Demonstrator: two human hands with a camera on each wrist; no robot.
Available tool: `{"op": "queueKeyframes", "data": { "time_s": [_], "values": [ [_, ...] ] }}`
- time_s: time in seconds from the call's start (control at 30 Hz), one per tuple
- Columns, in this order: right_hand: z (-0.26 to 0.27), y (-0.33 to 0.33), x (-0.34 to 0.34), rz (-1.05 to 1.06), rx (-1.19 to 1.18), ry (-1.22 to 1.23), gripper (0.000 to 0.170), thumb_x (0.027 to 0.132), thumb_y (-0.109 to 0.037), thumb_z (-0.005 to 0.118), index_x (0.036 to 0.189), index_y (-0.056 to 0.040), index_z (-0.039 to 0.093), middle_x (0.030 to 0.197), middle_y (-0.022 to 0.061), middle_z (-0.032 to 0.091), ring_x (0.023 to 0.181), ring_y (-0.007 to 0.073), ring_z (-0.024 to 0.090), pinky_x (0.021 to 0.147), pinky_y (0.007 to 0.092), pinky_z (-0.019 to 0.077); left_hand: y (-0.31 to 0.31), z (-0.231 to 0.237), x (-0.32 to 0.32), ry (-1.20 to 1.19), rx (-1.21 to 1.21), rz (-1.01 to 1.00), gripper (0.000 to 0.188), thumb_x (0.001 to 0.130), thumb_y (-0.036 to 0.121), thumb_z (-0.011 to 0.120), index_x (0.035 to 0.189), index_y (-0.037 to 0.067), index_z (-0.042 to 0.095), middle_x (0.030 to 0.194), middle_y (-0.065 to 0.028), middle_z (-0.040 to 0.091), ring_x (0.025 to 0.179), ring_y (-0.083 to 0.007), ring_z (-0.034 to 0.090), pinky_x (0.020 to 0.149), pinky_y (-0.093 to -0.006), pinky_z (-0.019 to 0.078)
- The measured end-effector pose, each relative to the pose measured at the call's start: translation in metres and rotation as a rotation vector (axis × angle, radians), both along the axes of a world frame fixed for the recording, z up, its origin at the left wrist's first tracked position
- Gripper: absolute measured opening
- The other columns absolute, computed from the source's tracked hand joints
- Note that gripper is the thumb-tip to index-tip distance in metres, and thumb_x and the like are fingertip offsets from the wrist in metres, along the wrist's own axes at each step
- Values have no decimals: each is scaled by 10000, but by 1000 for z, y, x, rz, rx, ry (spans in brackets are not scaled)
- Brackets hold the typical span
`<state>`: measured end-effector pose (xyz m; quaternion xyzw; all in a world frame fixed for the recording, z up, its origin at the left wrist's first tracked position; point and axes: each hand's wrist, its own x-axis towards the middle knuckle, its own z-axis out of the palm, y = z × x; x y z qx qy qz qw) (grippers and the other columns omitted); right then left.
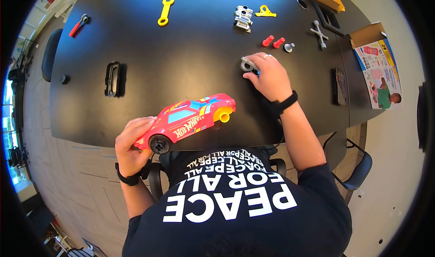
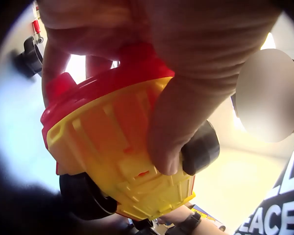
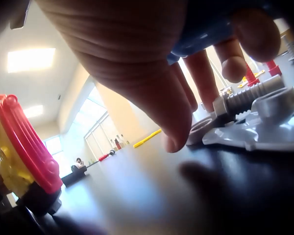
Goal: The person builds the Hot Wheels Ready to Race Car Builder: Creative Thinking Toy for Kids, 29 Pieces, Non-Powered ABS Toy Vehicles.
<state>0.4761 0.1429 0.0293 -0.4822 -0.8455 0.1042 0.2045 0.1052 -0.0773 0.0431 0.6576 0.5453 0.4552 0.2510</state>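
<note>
My left hand (image 1: 135, 141) grips a red toy car (image 1: 190, 114) by one end, just off the table's near edge. The left wrist view shows the thumb pressing the car's yellow underside (image 2: 112, 142) beside a black wheel (image 2: 202, 147). At the car's other end a bare yellow hub (image 1: 224, 115) shows. My right hand (image 1: 271, 78) hangs palm down over grey plastic parts (image 3: 259, 127), with a threaded grey bolt (image 3: 252, 100) among them. A blue plastic piece (image 3: 201, 44) is tucked in the right palm, mostly hidden. Thumb and fingertips come down beside the grey parts.
Beyond the right hand are two red pegs (image 1: 273, 41), a grey peg (image 1: 289, 47), a silver engine block (image 1: 244, 17) and a cross wrench (image 1: 320, 34). A yellow wrench (image 1: 165, 11), red-handled tool (image 1: 79, 26) and black frame (image 1: 112, 79) lie leftward. An open box (image 1: 378, 66) stands right.
</note>
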Motion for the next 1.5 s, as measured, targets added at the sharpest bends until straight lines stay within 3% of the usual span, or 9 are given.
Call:
{"op": "queueKeyframes", "data": {
  "time_s": [0.2, 0.5, 0.63, 0.93, 1.07, 1.23, 1.33, 1.37, 1.5],
  "values": [
    [-2, 8, -11, 23, -31, -133, 276, 903, -149, 860, 1163, -101, 777, 1144, 74, 756, 1105, 320, 710, 931, 463, 602, 14, 12, 0, 130, 46, -42, 470, 787, -16, 862, 1253, -10, 798, 1271, -187, 811, 1165, -375, 761, 1036, -438, 579],
    [8, -4, -1, 68, 16, 295, 183, 950, -38, 764, 1133, -47, 769, 1006, 155, 764, 962, 381, 738, 866, 456, 593, 19, 16, 4, 171, 2, 0, 498, 804, 1, 846, 1297, -8, 774, 1277, -194, 801, 1161, -375, 755, 1030, -419, 573],
    [13, -37, 9, 83, -369, 400, 150, 952, -56, 780, 1099, -25, 778, 947, 169, 783, 918, 372, 762, 845, 434, 593, 22, 13, 1, 146, -49, 54, 518, 837, 72, 895, 1329, -11, 759, 1298, -198, 793, 1181, -368, 752, 1047, -410, 565],
    [6, -71, -3, 117, -169, 210, 230, 925, -142, 857, 1101, -47, 744, 1117, 115, 676, 994, 363, 720, 850, 462, 595, 28, 15, -1, 107, -76, 46, 558, 853, 108, 935, 1363, -8, 741, 1331, -182, 781, 1211, -342, 737, 1077, -400, 549],
    [17, -98, -30, 467, -272, 147, 383, 874, -203, 899, 1197, -96, 720, 1230, 93, 669, 1029, 334, 734, 873, 460, 623, 29, 17, -1, 115, -91, 57, 556, 850, 98, 930, 1363, -6, 741, 1327, -180, 782, 1209, -342, 735, 1077, -405, 548],
    [6, -102, -43, 564, -292, 54, 443, 850, -87, 874, 1266, -97, 722, 1255, 113, 654, 1035, 304, 731, 871, 432, 622, 29, 18, -1, 113, -89, 40, 534, 846, 84, 912, 1349, 2, 753, 1312, -173, 792, 1185, -344, 738, 1061, -411, 552],
    [37, -97, -33, 635, -429, 584, 604, 792, 81, 748, 1370, -92, 746, 1239, 134, 636, 1009, 267, 707, 865, 388, 599, 24, 16, -5, 127, -78, 38, 525, 828, 57, 893, 1334, 9, 762, 1309, -173, 798, 1166, -355, 741, 1047, -420, 555],
    [47, -92, -32, 644, -236, 625, 573, 802, 92, 815, 1344, -83, 760, 1277, 128, 663, 1014, 206, 718, 817, 337, 608, 23, 16, -6, 126, -79, 44, 525, 828, 57, 893, 1334, 9, 762, 1309, -173, 798, 1166, -355, 741, 1047, -420, 555],
    [56, -89, -24, 453, -343, 917, 512, 808, 33, 952, 1275, -61, 766, 1316, 162, 719, 856, 85, 694, 683, 240, 578, 26, 21, -8, 154, -60, -28, 514, 815, 31, 860, 1320, 15, 768, 1290, -180, 805, 1160, -366, 742, 1038, -428, 554]
  ]
}}
